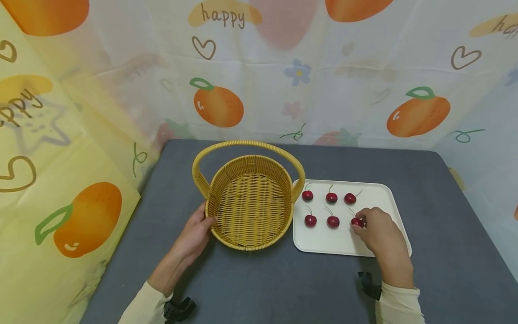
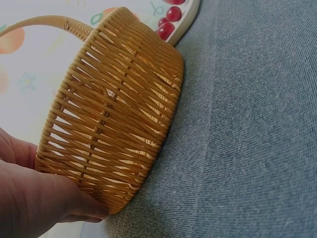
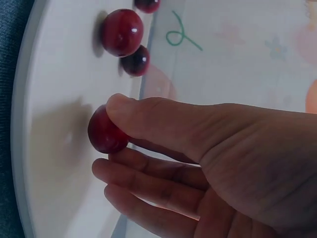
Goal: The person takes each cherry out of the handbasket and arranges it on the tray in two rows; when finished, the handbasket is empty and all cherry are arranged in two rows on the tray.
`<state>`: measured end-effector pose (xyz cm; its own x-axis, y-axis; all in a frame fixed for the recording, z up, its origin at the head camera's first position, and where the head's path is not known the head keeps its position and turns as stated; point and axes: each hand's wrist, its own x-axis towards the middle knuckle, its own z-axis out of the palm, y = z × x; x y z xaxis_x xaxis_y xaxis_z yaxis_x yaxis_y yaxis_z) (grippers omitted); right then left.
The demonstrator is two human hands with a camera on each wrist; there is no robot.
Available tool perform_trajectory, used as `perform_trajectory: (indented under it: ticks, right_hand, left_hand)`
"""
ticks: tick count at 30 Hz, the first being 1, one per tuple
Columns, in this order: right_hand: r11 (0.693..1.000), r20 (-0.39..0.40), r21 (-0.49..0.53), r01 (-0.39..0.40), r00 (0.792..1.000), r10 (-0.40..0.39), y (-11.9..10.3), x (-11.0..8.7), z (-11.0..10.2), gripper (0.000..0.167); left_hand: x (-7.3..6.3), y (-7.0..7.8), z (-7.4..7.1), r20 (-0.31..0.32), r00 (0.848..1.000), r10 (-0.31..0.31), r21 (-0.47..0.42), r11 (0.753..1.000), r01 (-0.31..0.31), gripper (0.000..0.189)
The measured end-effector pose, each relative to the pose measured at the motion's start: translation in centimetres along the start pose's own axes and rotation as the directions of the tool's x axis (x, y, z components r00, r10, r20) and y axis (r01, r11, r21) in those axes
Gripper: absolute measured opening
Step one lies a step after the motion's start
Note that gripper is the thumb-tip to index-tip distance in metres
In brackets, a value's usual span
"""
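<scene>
A round yellow wicker basket (image 1: 252, 207) with an arched handle stands on the table, nothing inside it. My left hand (image 1: 194, 236) grips its left rim, thumb over the edge; in the left wrist view the fingers lie against the woven side (image 2: 109, 114). Right of the basket is a white tray (image 1: 323, 243) bearing dark red cherries with stems in two rows. At the near right of the tray, my right hand (image 1: 382, 238) pinches one cherry (image 3: 106, 130) between thumb and fingers. Its other fingers are loosely bent in the right wrist view.
Several other cherries, among them one at the back left (image 1: 307, 195) and one in the front middle (image 1: 333, 222), lie on the tray. The basket's handle (image 1: 299, 186) overlaps the tray's left edge in the head view. A fruit-printed cloth (image 1: 259, 67) hangs behind the grey table (image 1: 259, 288).
</scene>
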<state>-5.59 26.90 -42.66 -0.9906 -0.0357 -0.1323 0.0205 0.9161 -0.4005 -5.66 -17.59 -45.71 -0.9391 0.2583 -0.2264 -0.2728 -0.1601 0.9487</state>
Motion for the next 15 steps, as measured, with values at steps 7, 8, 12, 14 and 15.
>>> perform_trajectory:
  ticks: [7, 8, 12, 14, 15]
  right_hand:
    - [1.0, -0.016, -0.002, 0.001, 1.0, -0.001, 0.06, 0.15, 0.22, 0.019]
    - [1.0, -0.017, -0.002, -0.001, 1.0, 0.001, 0.1, 0.14, 0.27, 0.02]
    - [1.0, -0.009, 0.0, -0.013, 1.0, 0.013, 0.18, 0.08, 0.44, 0.023]
    - [1.0, -0.001, -0.002, -0.022, 1.0, 0.022, 0.18, 0.06, 0.5, 0.025]
    - [1.0, 0.0, -0.003, -0.025, 1.0, 0.025, 0.15, 0.06, 0.51, 0.026]
  left_hand:
    - [-0.07, 0.09, 0.02, -0.007, 1.0, -0.004, -0.003, 1.0, 0.004, 0.07]
    - [-0.06, 0.1, 0.03, -0.005, 1.0, -0.002, -0.005, 1.0, 0.002, 0.07]
    - [-0.02, 0.01, -0.01, -0.003, 1.0, -0.001, -0.005, 1.0, 0.001, 0.071]
    - [0.0, -0.02, -0.08, -0.007, 1.0, -0.007, -0.002, 1.0, 0.007, 0.071]
    - [-0.01, 0.02, -0.12, -0.012, 1.0, -0.012, -0.002, 1.0, 0.012, 0.072]
